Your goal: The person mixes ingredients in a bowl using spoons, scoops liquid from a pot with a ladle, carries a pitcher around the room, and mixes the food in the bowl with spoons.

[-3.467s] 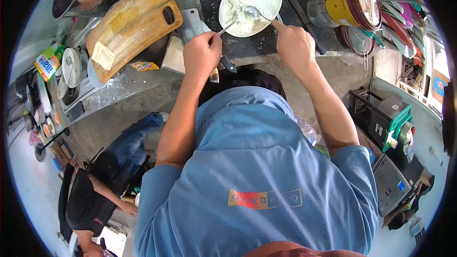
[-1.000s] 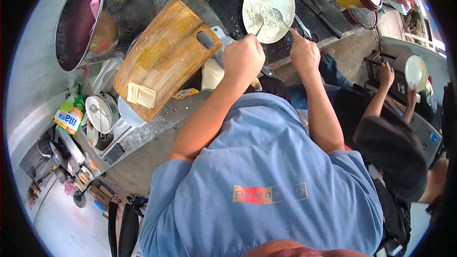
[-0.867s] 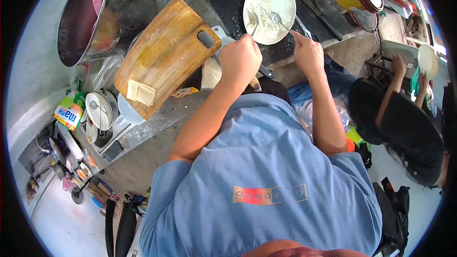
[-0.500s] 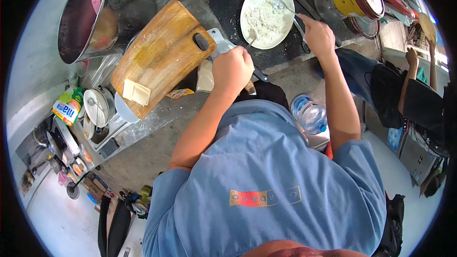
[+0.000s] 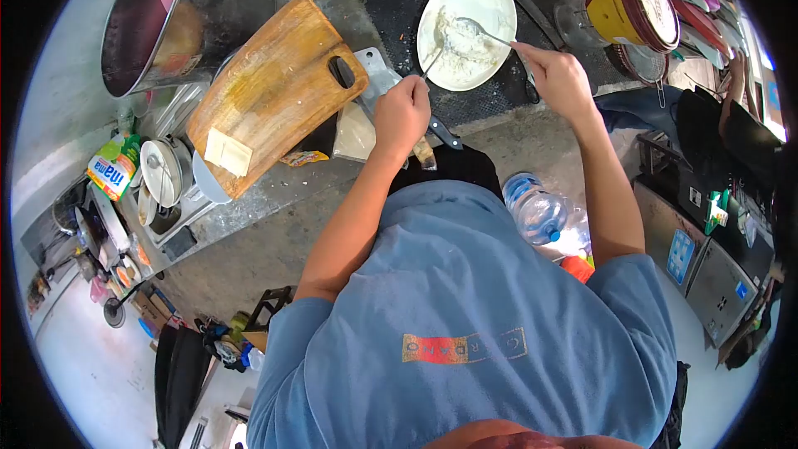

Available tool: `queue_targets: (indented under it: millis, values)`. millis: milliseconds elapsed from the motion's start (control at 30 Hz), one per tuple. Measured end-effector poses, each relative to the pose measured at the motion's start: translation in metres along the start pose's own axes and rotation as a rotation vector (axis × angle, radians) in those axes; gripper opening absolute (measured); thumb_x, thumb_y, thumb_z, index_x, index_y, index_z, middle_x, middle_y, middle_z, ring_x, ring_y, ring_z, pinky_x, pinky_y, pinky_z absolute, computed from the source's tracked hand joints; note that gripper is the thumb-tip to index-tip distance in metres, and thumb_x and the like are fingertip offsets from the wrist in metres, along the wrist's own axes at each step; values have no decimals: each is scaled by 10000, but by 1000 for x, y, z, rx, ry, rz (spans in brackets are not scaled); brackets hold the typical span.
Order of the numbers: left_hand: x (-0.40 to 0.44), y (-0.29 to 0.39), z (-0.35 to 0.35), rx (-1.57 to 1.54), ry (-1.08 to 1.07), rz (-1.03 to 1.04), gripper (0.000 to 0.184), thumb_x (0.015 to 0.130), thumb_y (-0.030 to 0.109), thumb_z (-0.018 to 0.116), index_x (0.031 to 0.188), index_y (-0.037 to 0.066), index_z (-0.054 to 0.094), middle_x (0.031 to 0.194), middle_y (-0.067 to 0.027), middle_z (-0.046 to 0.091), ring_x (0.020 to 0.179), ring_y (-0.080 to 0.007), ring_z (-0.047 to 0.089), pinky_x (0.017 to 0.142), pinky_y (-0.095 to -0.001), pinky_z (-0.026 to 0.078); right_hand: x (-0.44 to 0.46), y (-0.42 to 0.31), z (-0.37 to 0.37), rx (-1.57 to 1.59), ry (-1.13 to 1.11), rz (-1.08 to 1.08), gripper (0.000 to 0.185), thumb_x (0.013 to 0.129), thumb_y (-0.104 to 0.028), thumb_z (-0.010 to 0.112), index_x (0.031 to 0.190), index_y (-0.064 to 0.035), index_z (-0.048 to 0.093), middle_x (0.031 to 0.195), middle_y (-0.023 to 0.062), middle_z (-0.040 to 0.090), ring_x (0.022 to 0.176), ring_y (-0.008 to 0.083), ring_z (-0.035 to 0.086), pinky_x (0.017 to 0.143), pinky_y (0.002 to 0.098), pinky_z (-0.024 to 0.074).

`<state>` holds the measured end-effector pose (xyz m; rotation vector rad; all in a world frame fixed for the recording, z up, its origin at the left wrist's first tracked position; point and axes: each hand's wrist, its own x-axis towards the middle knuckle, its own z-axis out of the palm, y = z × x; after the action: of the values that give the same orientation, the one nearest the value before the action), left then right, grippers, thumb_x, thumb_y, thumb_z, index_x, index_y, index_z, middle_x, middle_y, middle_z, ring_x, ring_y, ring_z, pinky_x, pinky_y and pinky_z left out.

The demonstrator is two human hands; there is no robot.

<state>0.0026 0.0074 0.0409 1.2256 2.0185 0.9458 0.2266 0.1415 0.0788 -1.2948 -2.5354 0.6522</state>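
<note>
A white oval plate (image 5: 490,4) sits on the dark worktop, holding a pale, crumbly, flour-like mixture (image 5: 461,51). My right hand (image 5: 559,79) is closed around the handle of a spoon (image 5: 470,27), its bowl in the mixture. On the plate's near left side, my left hand (image 5: 402,116) grips a thin-handled metal utensil (image 5: 433,61); its head is partly covered by the mixture, so its kind is unclear. A knife with a black handle (image 5: 445,132) lies beside my left hand. The wooden cutting board (image 5: 274,91) further left carries pale square slices (image 5: 228,153).
A tall metal pot (image 5: 224,25) stands at the back left. A brown-and-yellow tub (image 5: 632,12) stands right of the plate, near a strainer (image 5: 644,65). A large water bottle (image 5: 536,209) is below the worktop. Another person in dark clothes (image 5: 706,129) is at the right.
The spoon has moved left and down across the plate, and the mixture is gathered more toward the middle and left. Both hands still hold their utensils. The view has shifted slightly.
</note>
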Motion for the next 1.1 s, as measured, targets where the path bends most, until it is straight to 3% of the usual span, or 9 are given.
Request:
queue_targets:
  millis: [300, 500, 600, 700, 800, 867, 1000, 1067, 1100]
  values:
    - [-5, 9, -6, 274, -82, 122, 218, 899, 182, 498, 774, 23, 578, 670, -194, 616, 663, -400, 611, 608, -487, 476, -4, -23, 25, -271, -65, 180, 347, 837, -93, 483, 1118, -188, 662, 791, 174, 667, 719, 333, 659, 637, 434, 532]
    - [-8, 33, -21, 520, -216, -13, 328, 933, 267, 458, 778, 40, 636, 719, -193, 642, 713, -398, 625, 672, -488, 484, 3, -31, -12, -314, 18, 223, 326, 834, -131, 496, 1094, -213, 674, 760, 154, 670, 718, 329, 663, 648, 447, 534]
    - [-2, 20, -15, 283, -138, -69, 413, 947, 283, 408, 729, -6, 607, 755, -181, 655, 747, -399, 626, 707, -459, 483, 24, -5, -10, -363, 53, 218, 309, 857, -163, 483, 1083, -244, 677, 840, 145, 677, 763, 334, 659, 661, 453, 535]
    - [1, 18, -14, 33, -170, -307, 422, 942, 288, 402, 744, -5, 632, 750, -184, 644, 763, -372, 615, 727, -429, 457, 46, 18, 3, -342, 73, 110, 279, 897, -201, 483, 1087, -255, 681, 846, 131, 674, 771, 366, 641, 674, 455, 521]
    - [0, -3, -2, -182, -172, -430, 390, 925, 304, 428, 754, 16, 628, 786, -131, 629, 646, -286, 580, 680, -389, 453, 55, 29, 10, -305, 36, 90, 280, 895, -210, 484, 1088, -263, 681, 874, 117, 676, 788, 351, 645, 679, 449, 526]
    - [0, -18, 5, -403, -262, -670, 357, 909, 295, 459, 787, 20, 652, 821, -88, 608, 624, -254, 547, 644, -383, 446, 56, 27, 9, -274, 33, 86, 277, 894, -212, 488, 1086, -262, 681, 880, 122, 675, 790, 347, 646, 682, 448, 526]
    - [1, -16, 4, -415, -289, -714, 316, 876, 267, 492, 811, 7, 661, 789, -119, 616, 598, -264, 540, 612, -394, 445, 52, 29, 14, -234, 21, 112, 255, 883, -228, 511, 1058, -247, 696, 894, 122, 675, 807, 341, 647, 693, 437, 527]
    - [1, 10, -12, -21, -180, -422, 292, 835, 211, 472, 797, -26, 638, 762, -231, 639, 718, -361, 629, 682, -448, 464, 52, 35, 20, -199, 20, 125, 247, 878, -234, 522, 1046, -234, 702, 900, 119, 676, 814, 338, 647, 698, 430, 528]
    - [2, 17, -18, -17, -182, -423, 292, 835, 211, 472, 797, -26, 638, 762, -231, 639, 718, -361, 629, 682, -448, 464, 53, 39, 23, -165, 22, 118, 241, 874, -239, 530, 1037, -218, 706, 906, 116, 677, 824, 335, 647, 708, 420, 527]
